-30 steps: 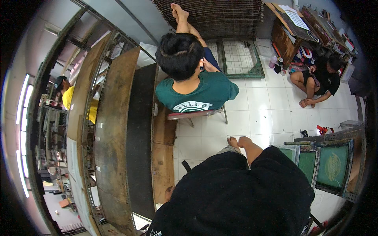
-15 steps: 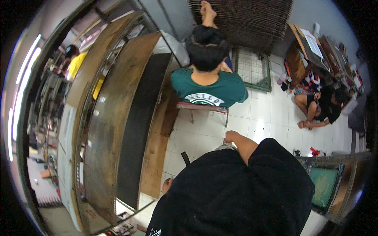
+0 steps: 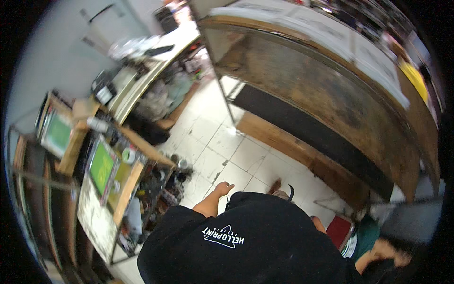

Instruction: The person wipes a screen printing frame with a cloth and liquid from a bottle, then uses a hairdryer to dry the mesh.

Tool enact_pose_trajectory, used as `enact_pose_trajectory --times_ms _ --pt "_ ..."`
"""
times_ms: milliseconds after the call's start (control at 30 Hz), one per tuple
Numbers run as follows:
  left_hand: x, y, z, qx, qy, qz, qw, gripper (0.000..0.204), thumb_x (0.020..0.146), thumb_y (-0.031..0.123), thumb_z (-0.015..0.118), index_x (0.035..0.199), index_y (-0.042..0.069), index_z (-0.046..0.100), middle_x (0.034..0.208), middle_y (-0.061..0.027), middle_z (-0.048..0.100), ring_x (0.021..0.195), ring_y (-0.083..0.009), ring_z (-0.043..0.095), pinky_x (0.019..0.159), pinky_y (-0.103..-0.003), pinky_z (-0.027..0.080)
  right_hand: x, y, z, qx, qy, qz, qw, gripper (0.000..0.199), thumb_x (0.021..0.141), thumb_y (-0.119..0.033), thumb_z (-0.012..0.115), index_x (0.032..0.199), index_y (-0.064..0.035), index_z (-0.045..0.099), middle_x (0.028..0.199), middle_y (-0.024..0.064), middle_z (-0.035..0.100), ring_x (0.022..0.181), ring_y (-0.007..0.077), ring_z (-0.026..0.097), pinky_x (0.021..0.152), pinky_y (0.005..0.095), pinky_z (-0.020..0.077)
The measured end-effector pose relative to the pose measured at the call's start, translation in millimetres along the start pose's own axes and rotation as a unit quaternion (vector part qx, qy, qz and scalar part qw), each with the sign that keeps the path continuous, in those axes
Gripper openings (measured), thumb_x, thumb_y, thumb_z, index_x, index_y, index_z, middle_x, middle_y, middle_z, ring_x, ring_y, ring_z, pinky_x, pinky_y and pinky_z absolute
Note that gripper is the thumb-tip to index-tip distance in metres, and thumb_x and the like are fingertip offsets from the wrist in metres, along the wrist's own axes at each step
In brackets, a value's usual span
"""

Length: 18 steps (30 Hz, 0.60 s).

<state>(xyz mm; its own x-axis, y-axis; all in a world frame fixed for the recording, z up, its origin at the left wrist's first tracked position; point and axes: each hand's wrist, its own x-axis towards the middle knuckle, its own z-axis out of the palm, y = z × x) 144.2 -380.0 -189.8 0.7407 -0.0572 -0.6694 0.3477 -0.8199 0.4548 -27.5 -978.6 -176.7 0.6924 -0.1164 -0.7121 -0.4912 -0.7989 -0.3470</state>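
White floor tiles (image 3: 234, 175) fill the middle; the wearer seems to be walking or turning. The left hand (image 3: 223, 189) hangs loosely half-open, seemingly empty; the right hand's state cannot be told. Dark clutter (image 3: 172, 183) lies near the left hand, on its left. Farther left, a green screen frame (image 3: 101, 166) rests on a stained surface (image 3: 94, 225); reaching it would call for stepping leftward. Beyond stands a long pale surface (image 3: 183, 39).

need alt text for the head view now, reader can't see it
A person's left hand hangs over white floor tiles, seen past their black T-shirt, right of a cluttered workbench holding a framed green panel. Brown shelving boards stretch across the upper right; someone in green is at lower right.
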Motion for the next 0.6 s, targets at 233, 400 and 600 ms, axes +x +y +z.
enact_pose_trajectory --times_ms 233,400,600 --pt "-49.4 -33.5 12.9 -0.087 0.028 -0.102 0.991 0.070 0.086 0.065 0.060 0.115 0.002 0.073 0.118 -0.0248 0.069 0.112 -0.0392 0.065 0.097 -0.044 0.051 200.8 -54.4 -99.3 -0.011 -0.180 0.039 0.983 0.042 0.096 -0.042 0.060 0.116 -0.0061 0.069 0.106 0.0148 0.071 0.089 0.0302 0.069 0.077 0.0458 0.0550" --pt "-73.2 -34.8 -29.9 -0.195 0.188 -0.233 0.934 0.073 0.087 0.067 0.060 0.115 0.001 0.073 0.121 -0.0226 0.069 0.116 -0.0391 0.063 0.099 -0.044 0.049 329.8 -232.7 -159.9 -0.136 -0.161 -0.141 0.967 0.043 0.094 -0.041 0.063 0.118 -0.0060 0.069 0.110 0.0157 0.070 0.096 0.0320 0.068 0.085 0.0460 0.0539" --pt "-57.7 -54.3 -62.9 -0.272 0.258 -0.275 0.885 0.075 0.090 0.066 0.057 0.124 0.000 0.068 0.128 -0.0228 0.065 0.122 -0.0378 0.059 0.105 -0.043 0.046 380.7 -485.3 -163.2 -0.312 -0.144 -0.239 0.908 0.039 0.096 -0.036 0.065 0.123 -0.0077 0.067 0.130 0.0183 0.063 0.119 0.0329 0.061 0.099 0.0438 0.0487"
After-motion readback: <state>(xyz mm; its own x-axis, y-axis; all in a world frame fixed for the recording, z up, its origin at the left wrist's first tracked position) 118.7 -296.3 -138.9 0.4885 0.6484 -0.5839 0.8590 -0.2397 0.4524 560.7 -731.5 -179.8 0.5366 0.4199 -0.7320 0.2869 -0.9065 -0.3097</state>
